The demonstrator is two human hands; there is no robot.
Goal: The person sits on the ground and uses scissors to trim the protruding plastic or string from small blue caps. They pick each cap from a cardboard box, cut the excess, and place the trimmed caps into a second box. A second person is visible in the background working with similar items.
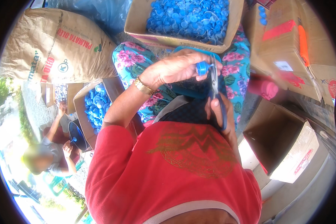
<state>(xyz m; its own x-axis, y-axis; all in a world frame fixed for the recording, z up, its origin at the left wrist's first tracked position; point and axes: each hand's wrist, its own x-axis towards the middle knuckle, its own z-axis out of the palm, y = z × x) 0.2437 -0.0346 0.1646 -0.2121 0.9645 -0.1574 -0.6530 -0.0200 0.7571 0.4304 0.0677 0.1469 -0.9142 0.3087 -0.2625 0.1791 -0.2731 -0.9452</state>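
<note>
Pinching a blue cap (202, 68) in the left hand (179, 67), gripping scissors (215, 89) in the right hand (229, 114), with blades (214, 76) just right of the cap. Probably trimming; calls for keeping fingertips clear. Facing a far carton (175, 40) of similar caps (186, 20).

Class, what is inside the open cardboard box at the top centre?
The box holds a heap of small blue pieces; its bottom and anything buried beneath them cannot be seen.

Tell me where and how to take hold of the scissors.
Take the scissors by their blue handles, from the near right side, as the right grip does: the blades point away from the red shirt, toward the left grip, so the handle end looks safer.
</note>
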